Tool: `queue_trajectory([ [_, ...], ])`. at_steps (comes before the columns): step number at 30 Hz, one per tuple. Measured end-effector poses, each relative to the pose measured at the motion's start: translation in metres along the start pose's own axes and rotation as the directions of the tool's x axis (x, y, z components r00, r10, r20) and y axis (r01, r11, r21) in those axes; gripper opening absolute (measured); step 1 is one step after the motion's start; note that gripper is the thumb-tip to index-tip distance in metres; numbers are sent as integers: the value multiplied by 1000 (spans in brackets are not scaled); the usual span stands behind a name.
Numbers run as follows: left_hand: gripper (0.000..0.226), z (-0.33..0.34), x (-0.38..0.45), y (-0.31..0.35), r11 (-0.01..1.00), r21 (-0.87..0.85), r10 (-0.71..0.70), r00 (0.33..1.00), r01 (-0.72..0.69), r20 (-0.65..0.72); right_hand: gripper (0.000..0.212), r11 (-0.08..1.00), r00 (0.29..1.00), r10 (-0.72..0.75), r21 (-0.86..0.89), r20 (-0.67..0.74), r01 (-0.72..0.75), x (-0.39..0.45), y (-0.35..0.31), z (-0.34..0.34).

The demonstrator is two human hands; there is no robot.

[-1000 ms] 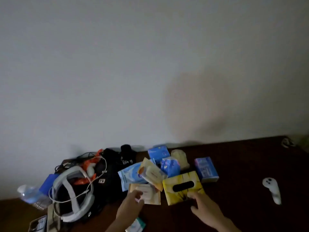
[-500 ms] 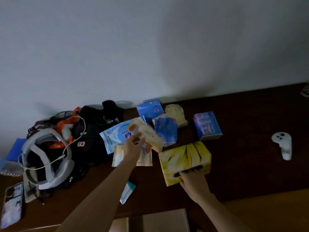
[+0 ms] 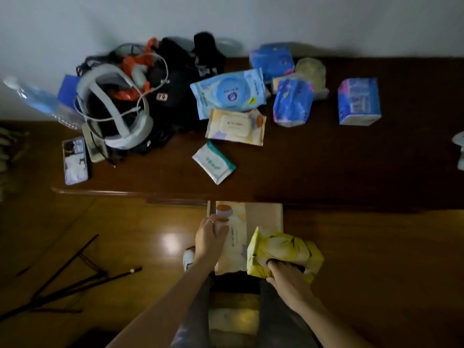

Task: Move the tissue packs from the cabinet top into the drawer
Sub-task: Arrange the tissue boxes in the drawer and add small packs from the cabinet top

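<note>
My right hand [image 3: 286,276] grips a yellow tissue pack [image 3: 283,252] over the open drawer [image 3: 263,214] below the cabinet's front edge. My left hand [image 3: 209,238] holds a cream tissue pack [image 3: 233,237] that lies lengthwise in the drawer's left side. On the dark cabinet top [image 3: 326,167] lie several more packs: a light-blue wipes pack [image 3: 228,92], a cream wipes pack [image 3: 236,126], a small white-green pack [image 3: 213,163], a blue pack [image 3: 292,102], a blue box-shaped pack [image 3: 359,101] and another blue one [image 3: 272,60] by the wall.
A heap of a headset [image 3: 118,109], cables and black bags sits at the cabinet's left, with a phone [image 3: 74,160] and a water bottle [image 3: 42,101]. A white controller [image 3: 459,151] lies at the right edge. Black rods [image 3: 70,280] lie on the wooden floor.
Both hands have come down from the cabinet top to the drawer, each carrying its pack. The view has tilted downward, showing the drawer and the floor.
</note>
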State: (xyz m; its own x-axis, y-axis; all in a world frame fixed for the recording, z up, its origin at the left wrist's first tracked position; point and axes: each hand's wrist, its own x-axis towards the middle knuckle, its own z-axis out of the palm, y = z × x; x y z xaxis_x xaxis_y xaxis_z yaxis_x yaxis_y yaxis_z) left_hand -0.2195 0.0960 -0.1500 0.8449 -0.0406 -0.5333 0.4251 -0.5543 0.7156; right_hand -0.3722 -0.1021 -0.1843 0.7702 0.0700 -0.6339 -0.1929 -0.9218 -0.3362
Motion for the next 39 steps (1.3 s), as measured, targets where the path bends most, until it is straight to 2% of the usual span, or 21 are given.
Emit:
queue_trajectory([
  [2,34,-5,6,-42,998,51,-37,999,35,35,34,998,999,-22,-51,28,23,9,-10,23],
  [5,26,-13,17,-102,989,96,-120,989,112,85,39,996,998,-29,-85,53,33,32,-20,54],
  [10,20,-6,43,-192,962,162,-228,973,218,41,42,985,993,-59,-155,106,75,87,-12,118],
  [16,17,51,84,-272,956,208,-210,978,205,-2,48,967,991,-68,-235,111,93,175,34,188],
  [23,19,103,169,-335,966,233,-110,994,113,-27,52,970,999,-44,-238,12,46,272,69,259],
  [28,17,123,227,-360,976,215,-16,1000,12,17,52,996,998,-42,-87,-52,38,337,78,282],
  [31,25,132,254,-373,954,294,59,998,-54,-8,54,979,996,-10,202,-89,28,370,75,289],
  [33,30,136,266,-385,948,308,99,994,-83,-38,58,913,994,41,408,-98,3,388,75,297],
  [35,27,144,271,-400,947,290,163,985,-139,-57,60,866,995,49,500,-84,-1,403,77,305],
  [36,25,148,273,-405,947,268,201,978,-180,-56,58,855,994,36,518,-105,23,407,81,312],
  [38,24,153,270,-405,956,144,267,962,-257,-60,47,831,970,-2,539,-245,137,410,88,316],
  [39,24,154,262,-406,960,104,268,962,-262,-51,41,820,952,44,556,-302,138,402,91,323],
])
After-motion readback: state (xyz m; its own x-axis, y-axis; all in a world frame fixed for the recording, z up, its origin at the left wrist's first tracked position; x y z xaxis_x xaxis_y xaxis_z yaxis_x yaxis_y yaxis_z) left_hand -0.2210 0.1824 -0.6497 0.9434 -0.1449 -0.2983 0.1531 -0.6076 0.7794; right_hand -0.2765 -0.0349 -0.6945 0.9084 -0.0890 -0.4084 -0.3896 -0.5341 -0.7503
